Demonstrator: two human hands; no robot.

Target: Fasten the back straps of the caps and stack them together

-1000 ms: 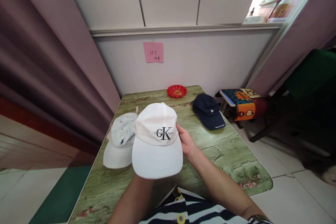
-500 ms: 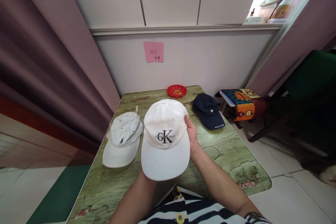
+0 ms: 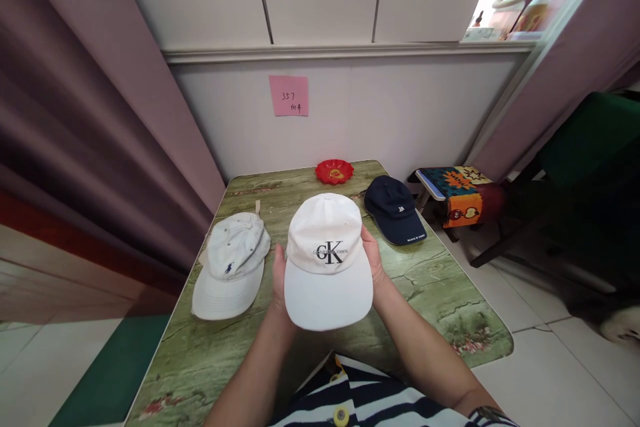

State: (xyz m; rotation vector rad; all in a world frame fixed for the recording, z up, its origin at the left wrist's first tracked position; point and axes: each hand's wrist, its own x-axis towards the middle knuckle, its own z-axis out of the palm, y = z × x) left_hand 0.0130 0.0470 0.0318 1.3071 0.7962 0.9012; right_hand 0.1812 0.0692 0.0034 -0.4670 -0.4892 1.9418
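Note:
A white baseball cap [image 3: 327, 267] with black lettering on its front is held up over the table, its brim toward me. My left hand [image 3: 281, 277] grips its left side; the thumb shows, while the fingers are hidden beneath the cap. On the other side my right hand [image 3: 371, 255] is closed on the cap's edge, also partly covered by it. A pale grey-white cap [image 3: 235, 263] with a small dark emblem lies on the left of the table. At the right back rests a navy cap [image 3: 395, 210] with white lettering.
The green wood-patterned table [image 3: 430, 307] stands against the wall. A red scalloped dish [image 3: 334, 171] sits at its back edge. A pink note [image 3: 289, 96] is stuck on the wall. Right of the table is a stool with a colourful cover [image 3: 460, 193]. Curtains [image 3: 125, 80] hang at the left.
The white cap has shifted to the right and tilted slightly. My left hand, hidden under the cap before, now shows at its left side. The other caps stay where they lay.

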